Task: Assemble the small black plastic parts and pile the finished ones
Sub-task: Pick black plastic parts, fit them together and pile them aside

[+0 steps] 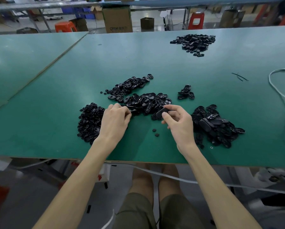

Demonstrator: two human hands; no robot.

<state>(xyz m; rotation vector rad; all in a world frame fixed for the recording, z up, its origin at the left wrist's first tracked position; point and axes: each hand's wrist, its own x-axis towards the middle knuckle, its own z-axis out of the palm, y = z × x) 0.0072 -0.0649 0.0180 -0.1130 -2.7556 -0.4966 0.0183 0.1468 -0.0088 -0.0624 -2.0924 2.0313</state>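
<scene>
Small black plastic parts lie in heaps on the green table [138, 60]. A middle heap [146, 101] of oval shells spreads just beyond my hands. My right hand [179, 123] pinches one black oval part [161, 112] between thumb and fingers, just above the table. My left hand [115, 121] has its fingers curled at the near edge of the middle heap, by a flat black piece [132, 110]; whether it holds anything is hidden. A heap of small pieces [88, 123] lies left of that hand, and a heap of ovals [216, 126] lies right of my right hand.
A far pile of black parts [193, 42] sits at the back right, a small cluster [186, 93] nearer. Two loose round buttons [155, 132] lie between my hands. A white cable [280, 96] runs along the right side. Boxes and red stools stand beyond the table.
</scene>
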